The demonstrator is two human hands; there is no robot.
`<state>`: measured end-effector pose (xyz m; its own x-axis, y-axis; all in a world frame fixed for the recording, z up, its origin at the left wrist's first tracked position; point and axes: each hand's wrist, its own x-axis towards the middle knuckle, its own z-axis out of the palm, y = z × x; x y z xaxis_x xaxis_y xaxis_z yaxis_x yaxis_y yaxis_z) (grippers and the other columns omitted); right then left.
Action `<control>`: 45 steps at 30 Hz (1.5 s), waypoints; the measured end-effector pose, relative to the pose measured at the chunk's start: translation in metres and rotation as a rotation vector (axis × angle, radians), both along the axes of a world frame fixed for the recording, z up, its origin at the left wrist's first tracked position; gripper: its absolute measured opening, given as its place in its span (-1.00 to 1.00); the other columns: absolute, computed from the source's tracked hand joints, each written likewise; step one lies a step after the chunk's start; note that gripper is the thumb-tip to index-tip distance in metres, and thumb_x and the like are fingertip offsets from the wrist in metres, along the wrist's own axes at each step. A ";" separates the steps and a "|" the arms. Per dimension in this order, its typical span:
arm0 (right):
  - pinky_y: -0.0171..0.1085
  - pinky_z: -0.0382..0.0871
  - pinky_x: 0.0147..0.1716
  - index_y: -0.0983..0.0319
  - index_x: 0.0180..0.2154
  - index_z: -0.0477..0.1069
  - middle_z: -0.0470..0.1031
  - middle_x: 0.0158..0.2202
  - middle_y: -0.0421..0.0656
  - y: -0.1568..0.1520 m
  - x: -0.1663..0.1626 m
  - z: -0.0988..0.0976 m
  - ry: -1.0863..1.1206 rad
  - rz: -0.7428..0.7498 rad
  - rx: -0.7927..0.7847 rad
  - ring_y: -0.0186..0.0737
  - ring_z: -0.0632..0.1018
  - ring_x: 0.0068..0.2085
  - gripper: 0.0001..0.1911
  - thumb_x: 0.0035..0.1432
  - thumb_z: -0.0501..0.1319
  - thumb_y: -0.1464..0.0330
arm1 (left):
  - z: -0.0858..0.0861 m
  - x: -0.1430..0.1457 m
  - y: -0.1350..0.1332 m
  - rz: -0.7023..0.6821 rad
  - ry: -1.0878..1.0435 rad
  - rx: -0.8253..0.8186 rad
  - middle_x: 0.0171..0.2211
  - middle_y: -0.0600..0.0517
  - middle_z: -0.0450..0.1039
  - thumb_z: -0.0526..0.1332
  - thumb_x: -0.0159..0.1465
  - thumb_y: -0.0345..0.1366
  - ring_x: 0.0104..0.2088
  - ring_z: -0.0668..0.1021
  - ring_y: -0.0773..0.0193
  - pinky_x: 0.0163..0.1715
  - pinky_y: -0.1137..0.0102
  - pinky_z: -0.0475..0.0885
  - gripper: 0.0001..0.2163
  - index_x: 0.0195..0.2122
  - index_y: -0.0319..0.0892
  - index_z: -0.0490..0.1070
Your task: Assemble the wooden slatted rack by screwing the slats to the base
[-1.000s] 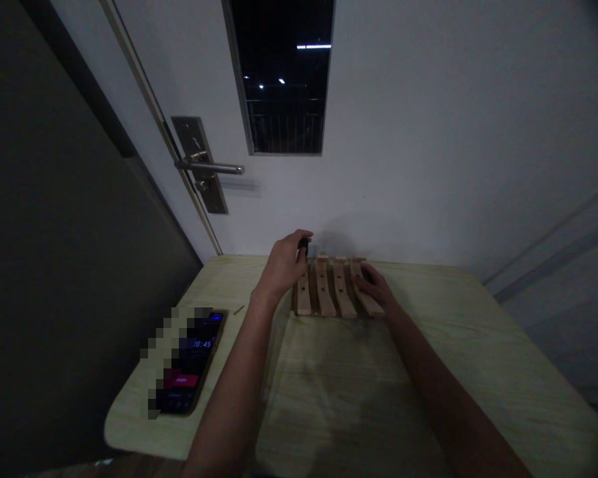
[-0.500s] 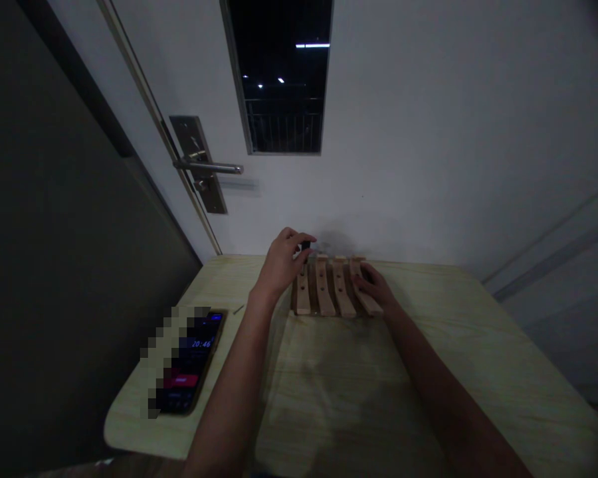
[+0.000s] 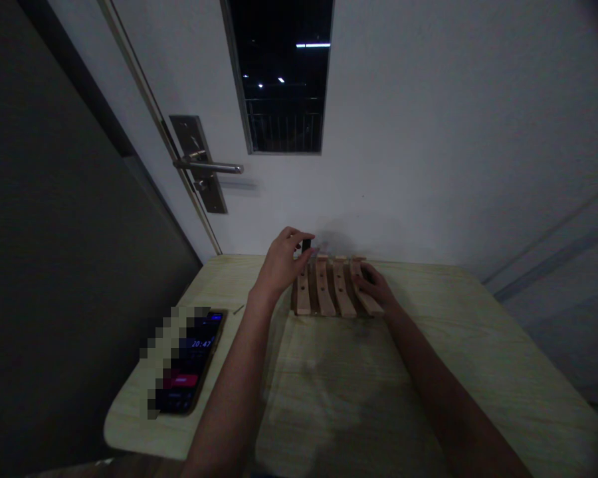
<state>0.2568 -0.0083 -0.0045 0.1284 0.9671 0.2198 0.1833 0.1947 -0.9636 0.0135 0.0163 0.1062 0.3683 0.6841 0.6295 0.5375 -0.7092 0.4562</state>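
Note:
A small wooden rack of several curved slats [image 3: 335, 287] lies at the far edge of the pale table [image 3: 359, 385], close to the wall. My left hand [image 3: 282, 262] hovers over the leftmost slat, its fingers pinched round a small dark upright tool [image 3: 305, 248] whose tip meets the slat. My right hand [image 3: 375, 284] rests on the rightmost slat, fingers curled down over it and pressing on the wood. Both forearms reach in from the bottom of the picture.
A phone [image 3: 189, 362] with a lit screen lies near the table's left edge. A thin small pin or screw [image 3: 238, 309] lies just beyond it. A door with a metal lever handle [image 3: 206, 167] and a dark window [image 3: 282, 76] stand behind the table.
My left hand's fingers have shifted slightly round the dark tool, as if turning it. The right hand and the rack have stayed put.

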 end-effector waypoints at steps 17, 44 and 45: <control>-0.12 0.35 -0.18 0.18 -0.23 0.37 0.47 -0.21 -0.09 -0.001 -0.001 0.002 0.025 0.012 0.009 -0.07 0.45 -0.17 -0.53 -0.15 0.30 0.06 | 0.004 -0.001 -0.003 -0.030 -0.003 -0.023 -0.27 0.01 0.37 0.10 0.19 -0.54 -0.32 0.47 0.37 -0.19 0.34 0.47 -0.73 -0.14 -0.15 0.45; -0.12 0.37 -0.20 0.17 -0.22 0.37 0.49 -0.22 -0.09 -0.003 -0.003 0.004 0.019 0.003 0.015 -0.06 0.47 -0.17 -0.53 -0.15 0.29 0.05 | 0.002 -0.001 0.000 0.070 -0.045 -0.048 -0.29 0.00 0.35 0.24 0.16 -0.36 -0.38 0.47 0.39 -0.28 0.37 0.48 -0.82 -0.19 -0.14 0.49; -0.12 0.37 -0.19 0.17 -0.21 0.37 0.49 -0.22 -0.09 -0.004 -0.003 0.004 0.010 0.009 0.018 -0.06 0.47 -0.17 -0.54 -0.14 0.29 0.05 | 0.003 -0.001 -0.001 0.075 -0.043 -0.052 -0.31 0.01 0.34 0.23 0.17 -0.37 -0.41 0.46 0.40 -0.29 0.38 0.47 -0.84 -0.21 -0.14 0.49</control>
